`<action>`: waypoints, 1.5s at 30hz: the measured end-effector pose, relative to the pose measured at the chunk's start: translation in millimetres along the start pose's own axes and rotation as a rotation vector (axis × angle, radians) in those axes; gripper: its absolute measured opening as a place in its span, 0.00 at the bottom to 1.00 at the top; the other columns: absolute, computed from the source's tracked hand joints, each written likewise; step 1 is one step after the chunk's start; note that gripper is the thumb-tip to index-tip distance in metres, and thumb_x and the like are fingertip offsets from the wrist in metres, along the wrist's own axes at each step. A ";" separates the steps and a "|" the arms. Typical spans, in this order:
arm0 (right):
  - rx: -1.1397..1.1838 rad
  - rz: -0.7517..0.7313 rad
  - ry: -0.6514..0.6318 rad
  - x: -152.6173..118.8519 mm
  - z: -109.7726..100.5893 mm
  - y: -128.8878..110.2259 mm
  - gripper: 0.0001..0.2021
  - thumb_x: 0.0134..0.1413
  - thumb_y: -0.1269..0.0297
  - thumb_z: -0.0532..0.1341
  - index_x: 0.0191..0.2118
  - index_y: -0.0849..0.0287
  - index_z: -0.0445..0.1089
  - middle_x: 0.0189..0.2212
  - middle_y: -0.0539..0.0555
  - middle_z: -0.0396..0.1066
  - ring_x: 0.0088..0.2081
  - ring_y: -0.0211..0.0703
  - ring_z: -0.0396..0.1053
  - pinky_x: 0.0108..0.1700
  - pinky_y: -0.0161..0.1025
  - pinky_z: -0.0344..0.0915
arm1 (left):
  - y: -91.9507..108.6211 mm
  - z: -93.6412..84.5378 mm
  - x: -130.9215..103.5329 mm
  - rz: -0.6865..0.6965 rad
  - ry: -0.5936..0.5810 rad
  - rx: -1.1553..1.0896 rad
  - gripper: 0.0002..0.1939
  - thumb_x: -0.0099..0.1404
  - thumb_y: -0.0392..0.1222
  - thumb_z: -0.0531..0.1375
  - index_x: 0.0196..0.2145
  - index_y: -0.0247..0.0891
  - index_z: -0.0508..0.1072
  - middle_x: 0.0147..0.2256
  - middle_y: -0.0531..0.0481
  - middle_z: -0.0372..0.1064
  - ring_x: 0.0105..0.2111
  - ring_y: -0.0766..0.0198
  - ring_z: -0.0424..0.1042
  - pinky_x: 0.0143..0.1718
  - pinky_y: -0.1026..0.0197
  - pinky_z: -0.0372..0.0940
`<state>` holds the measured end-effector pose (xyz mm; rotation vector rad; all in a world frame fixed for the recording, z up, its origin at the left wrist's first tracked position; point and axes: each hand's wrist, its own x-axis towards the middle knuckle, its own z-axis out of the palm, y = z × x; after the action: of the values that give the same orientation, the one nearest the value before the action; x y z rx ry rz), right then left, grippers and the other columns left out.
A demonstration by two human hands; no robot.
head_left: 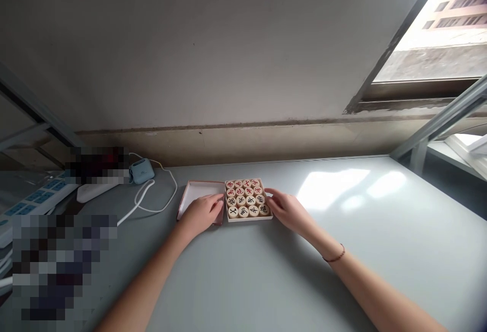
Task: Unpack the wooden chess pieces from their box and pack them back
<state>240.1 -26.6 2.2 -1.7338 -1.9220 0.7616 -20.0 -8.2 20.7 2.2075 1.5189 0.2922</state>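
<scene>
An open box of Chinese chess pieces [245, 197] sits on the grey desk, its round wooden discs in rows, red characters at the back and black ones in front. To its left lies the shallow box lid [198, 188], pale inside with reddish edges. My left hand [201, 213] rests over the lid's right part, its fingers reaching toward the box; it holds none of the pieces. At the box's right side, my right hand [285, 208] touches the rim with its fingertips, thumb and fingers apart.
A pale blue charger [142, 171] with a white cable [167, 209] lies at the back left. Power strips [36, 203] run along the left side, near blurred-out items. A wall borders the desk's far edge; metal frame bars [437, 116] stand at the right.
</scene>
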 end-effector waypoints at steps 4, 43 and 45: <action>-0.002 -0.031 -0.002 -1.2 2.2 -1.4 0.21 0.58 0.62 0.48 0.53 0.62 0.67 0.27 0.54 0.76 0.26 0.43 0.70 0.27 0.36 0.59 | 6.0 -3.5 -4.4 -0.052 -0.048 -0.033 0.22 0.68 0.46 0.47 0.55 0.41 0.69 0.40 0.48 0.78 0.40 0.57 0.75 0.41 0.61 0.65; 0.076 -0.022 -0.058 -10.8 11.1 -22.4 0.20 0.56 0.63 0.50 0.51 0.62 0.68 0.22 0.51 0.73 0.23 0.41 0.67 0.25 0.35 0.56 | 11.2 12.1 14.1 0.023 0.379 0.185 0.05 0.66 0.39 0.54 0.36 0.40 0.70 0.38 0.49 0.70 0.39 0.60 0.71 0.40 0.60 0.64; 0.083 -0.023 -0.062 -10.6 11.2 -21.4 0.19 0.56 0.63 0.50 0.50 0.62 0.69 0.22 0.51 0.73 0.23 0.41 0.67 0.25 0.35 0.57 | 10.1 10.9 14.9 0.080 0.380 0.167 0.05 0.66 0.37 0.53 0.36 0.40 0.69 0.36 0.49 0.71 0.38 0.59 0.70 0.41 0.59 0.64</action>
<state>218.1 -39.7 8.3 -1.6545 -1.9186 0.8834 -1.5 -0.1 14.8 2.4513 1.7018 0.6641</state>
